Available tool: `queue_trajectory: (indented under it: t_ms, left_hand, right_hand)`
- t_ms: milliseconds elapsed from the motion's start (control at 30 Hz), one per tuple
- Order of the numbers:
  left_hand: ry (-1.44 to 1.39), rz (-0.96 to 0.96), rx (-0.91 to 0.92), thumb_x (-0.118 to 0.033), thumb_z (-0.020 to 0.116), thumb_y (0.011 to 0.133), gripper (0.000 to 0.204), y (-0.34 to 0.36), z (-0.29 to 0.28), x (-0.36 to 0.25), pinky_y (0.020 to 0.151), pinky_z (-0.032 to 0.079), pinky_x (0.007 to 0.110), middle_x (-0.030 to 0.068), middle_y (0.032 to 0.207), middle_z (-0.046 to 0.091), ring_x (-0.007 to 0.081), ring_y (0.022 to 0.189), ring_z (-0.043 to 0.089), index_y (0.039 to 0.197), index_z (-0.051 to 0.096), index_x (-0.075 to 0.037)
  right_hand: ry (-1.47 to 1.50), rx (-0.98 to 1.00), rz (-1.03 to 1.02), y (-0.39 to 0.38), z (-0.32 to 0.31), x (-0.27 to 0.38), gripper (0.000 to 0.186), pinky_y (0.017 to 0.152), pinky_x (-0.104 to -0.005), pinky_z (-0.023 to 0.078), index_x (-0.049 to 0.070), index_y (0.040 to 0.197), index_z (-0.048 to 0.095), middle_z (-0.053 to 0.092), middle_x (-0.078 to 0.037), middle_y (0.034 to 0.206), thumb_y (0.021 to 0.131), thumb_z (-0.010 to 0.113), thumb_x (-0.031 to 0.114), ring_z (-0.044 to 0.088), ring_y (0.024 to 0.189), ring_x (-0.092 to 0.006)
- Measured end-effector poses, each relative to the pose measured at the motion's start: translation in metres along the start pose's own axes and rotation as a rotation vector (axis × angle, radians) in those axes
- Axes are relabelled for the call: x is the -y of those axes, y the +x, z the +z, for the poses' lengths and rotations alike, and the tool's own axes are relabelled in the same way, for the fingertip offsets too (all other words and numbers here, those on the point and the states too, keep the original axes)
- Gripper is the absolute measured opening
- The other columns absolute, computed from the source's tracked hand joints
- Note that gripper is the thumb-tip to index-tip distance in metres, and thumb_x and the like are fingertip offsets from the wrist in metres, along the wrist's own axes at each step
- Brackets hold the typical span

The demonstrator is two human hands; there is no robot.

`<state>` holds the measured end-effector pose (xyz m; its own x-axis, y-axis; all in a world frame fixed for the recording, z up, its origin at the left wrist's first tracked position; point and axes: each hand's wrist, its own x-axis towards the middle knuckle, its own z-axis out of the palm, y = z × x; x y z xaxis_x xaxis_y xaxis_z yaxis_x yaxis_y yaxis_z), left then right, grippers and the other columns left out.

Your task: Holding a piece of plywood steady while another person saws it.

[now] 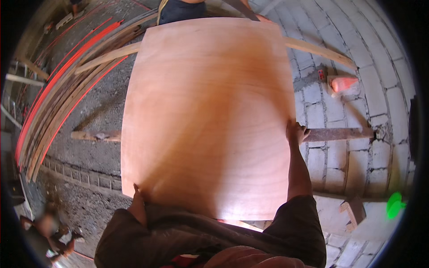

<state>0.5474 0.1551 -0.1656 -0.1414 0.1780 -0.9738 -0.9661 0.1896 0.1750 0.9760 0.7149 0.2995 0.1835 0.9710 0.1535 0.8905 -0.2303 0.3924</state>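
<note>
A large, pale reddish plywood sheet (205,111) lies flat in front of me, its near edge close to my body. My right hand (297,133) is closed on its right edge, with the fingers curled over the outer side. At the near left corner, my left hand (137,193) grips the edge; one digit shows on top and the other fingers are hidden. Under the sheet run two wooden beams: a light one (321,51) farther off and a darker one (337,134) nearer, their ends sticking out on both sides.
Across the sheet stands another person (182,11), with a hand beside a dark flat blade-like piece (241,8). Long boards and red bars (67,94) lie at left. A block wall (375,89) rises at right, near a red-and-clear bag (343,84). Someone else (49,230) is at lower left.
</note>
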Motion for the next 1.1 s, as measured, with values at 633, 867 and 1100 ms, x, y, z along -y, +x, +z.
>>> queue_trajectory:
  t_ms: [633,867,1100]
  left_hand:
    - [0.226,-0.078,0.013,-0.075,0.056,0.073,0.097,-0.019,0.021,-0.026,0.102,0.037,0.048,0.0222,0.135,0.041,0.0359,0.123,0.041,0.136,0.041,-0.003]
    - [0.199,-0.085,0.016,-0.075,0.055,0.073,0.096,-0.024,0.018,-0.019,0.101,0.038,0.048,0.0219,0.134,0.042,0.0355,0.121,0.042,0.135,0.041,-0.003]
    - [0.138,-0.055,0.006,-0.075,0.054,0.074,0.095,-0.022,0.005,-0.012,0.100,0.039,0.047,0.0216,0.133,0.044,0.0351,0.120,0.044,0.134,0.042,-0.002]
  right_hand:
    - [0.215,0.025,-0.003,0.009,0.017,-0.021,0.069,0.115,-0.0540,0.006,0.003,0.113,0.063,0.063,-0.012,0.116,0.092,0.034,0.062,0.041,0.128,-0.0288]
    - [0.129,-0.092,-0.007,0.008,0.015,-0.015,0.066,0.113,-0.0552,0.011,0.004,0.109,0.064,0.066,-0.013,0.110,0.093,0.033,0.059,0.045,0.123,-0.0282]
    - [0.027,-0.063,-0.055,0.004,0.009,-0.008,0.060,0.112,-0.0567,0.012,0.009,0.106,0.065,0.067,-0.011,0.109,0.094,0.032,0.058,0.049,0.119,-0.0283]
